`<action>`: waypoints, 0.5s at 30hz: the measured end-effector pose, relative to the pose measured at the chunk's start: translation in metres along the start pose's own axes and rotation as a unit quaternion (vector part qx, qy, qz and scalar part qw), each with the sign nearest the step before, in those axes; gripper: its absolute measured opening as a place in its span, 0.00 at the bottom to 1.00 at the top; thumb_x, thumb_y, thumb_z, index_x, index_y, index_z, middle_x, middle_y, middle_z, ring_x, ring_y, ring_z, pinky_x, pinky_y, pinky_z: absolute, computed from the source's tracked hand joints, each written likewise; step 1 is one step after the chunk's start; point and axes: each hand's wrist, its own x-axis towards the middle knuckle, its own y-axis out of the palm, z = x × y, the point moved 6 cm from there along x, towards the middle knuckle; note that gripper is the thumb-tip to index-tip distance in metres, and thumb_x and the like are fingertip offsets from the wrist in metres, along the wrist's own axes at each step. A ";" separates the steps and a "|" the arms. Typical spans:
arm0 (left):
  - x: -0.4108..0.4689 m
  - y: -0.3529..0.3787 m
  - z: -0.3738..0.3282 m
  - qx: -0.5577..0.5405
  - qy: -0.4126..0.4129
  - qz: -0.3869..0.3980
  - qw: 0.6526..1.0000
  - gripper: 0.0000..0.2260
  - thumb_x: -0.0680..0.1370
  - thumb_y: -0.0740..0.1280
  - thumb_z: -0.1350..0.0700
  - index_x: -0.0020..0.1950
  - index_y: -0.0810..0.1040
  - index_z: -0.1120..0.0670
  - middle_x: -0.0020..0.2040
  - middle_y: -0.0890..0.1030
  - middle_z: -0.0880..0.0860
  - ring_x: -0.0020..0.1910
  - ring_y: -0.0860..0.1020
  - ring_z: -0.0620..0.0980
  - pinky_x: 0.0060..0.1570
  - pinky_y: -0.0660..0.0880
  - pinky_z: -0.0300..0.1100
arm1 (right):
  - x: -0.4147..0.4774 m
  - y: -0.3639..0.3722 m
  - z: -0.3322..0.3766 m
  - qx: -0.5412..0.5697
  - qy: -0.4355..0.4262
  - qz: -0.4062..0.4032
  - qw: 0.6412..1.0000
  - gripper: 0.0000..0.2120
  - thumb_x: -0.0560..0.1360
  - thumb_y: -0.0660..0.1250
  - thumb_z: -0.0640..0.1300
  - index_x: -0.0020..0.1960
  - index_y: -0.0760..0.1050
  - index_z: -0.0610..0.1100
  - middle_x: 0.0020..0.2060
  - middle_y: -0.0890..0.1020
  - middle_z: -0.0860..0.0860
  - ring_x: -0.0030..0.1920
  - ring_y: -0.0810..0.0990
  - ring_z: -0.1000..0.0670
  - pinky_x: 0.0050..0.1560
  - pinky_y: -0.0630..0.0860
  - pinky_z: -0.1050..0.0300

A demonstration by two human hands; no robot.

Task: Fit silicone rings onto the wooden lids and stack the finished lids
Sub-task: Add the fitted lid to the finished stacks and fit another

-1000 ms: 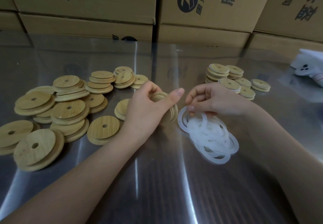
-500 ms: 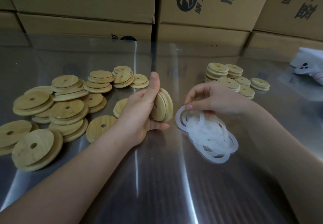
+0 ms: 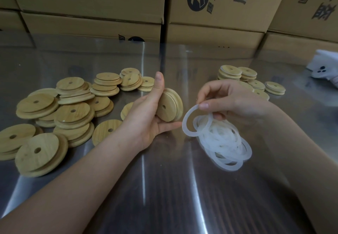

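My left hand point(image 3: 146, 120) holds a round wooden lid point(image 3: 170, 106) on edge, its stepped underside with a small centre hole turned toward me. My right hand point(image 3: 228, 100) pinches one white silicone ring point(image 3: 186, 124) between thumb and fingers, lifted just right of the lid. Below it lies a loose pile of silicone rings point(image 3: 225, 146) on the metal table. Bare wooden lids point(image 3: 71, 113) lie heaped at the left. Short stacks of ringed lids point(image 3: 245, 78) stand behind my right hand.
Cardboard boxes point(image 3: 210, 14) wall off the back of the shiny steel table point(image 3: 164, 188). A white object point(image 3: 323, 67) sits at the far right edge. One lid point(image 3: 108, 131) lies flat just left of my left wrist.
My left hand turned the lid upright so its underside faces me. My right hand picked one ring out of the pile and raised it beside the lid.
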 end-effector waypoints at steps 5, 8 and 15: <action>-0.003 0.000 0.002 -0.005 -0.015 0.030 0.999 0.23 0.66 0.70 0.37 0.54 0.77 0.51 0.45 0.87 0.53 0.48 0.85 0.54 0.40 0.82 0.51 | 0.002 0.004 0.002 0.015 -0.028 -0.026 0.999 0.04 0.67 0.76 0.41 0.39 0.83 0.46 0.31 0.80 0.48 0.26 0.75 0.54 0.27 0.72 0.65; -0.003 -0.001 0.004 -0.017 -0.032 0.020 0.999 0.27 0.70 0.70 0.38 0.62 0.76 0.54 0.48 0.86 0.55 0.48 0.85 0.55 0.40 0.82 0.51 | 0.005 0.007 0.001 -0.001 -0.039 -0.055 0.998 0.04 0.69 0.73 0.39 0.39 0.83 0.47 0.34 0.81 0.46 0.29 0.76 0.52 0.29 0.74 0.64; -0.002 0.002 0.005 0.007 -0.041 0.041 0.998 0.31 0.73 0.66 0.35 0.66 0.75 0.57 0.52 0.86 0.56 0.51 0.85 0.54 0.42 0.82 0.50 | 0.006 0.008 0.000 -0.004 -0.062 -0.127 0.990 0.05 0.72 0.73 0.37 0.39 0.82 0.46 0.32 0.80 0.48 0.29 0.74 0.53 0.29 0.72 0.63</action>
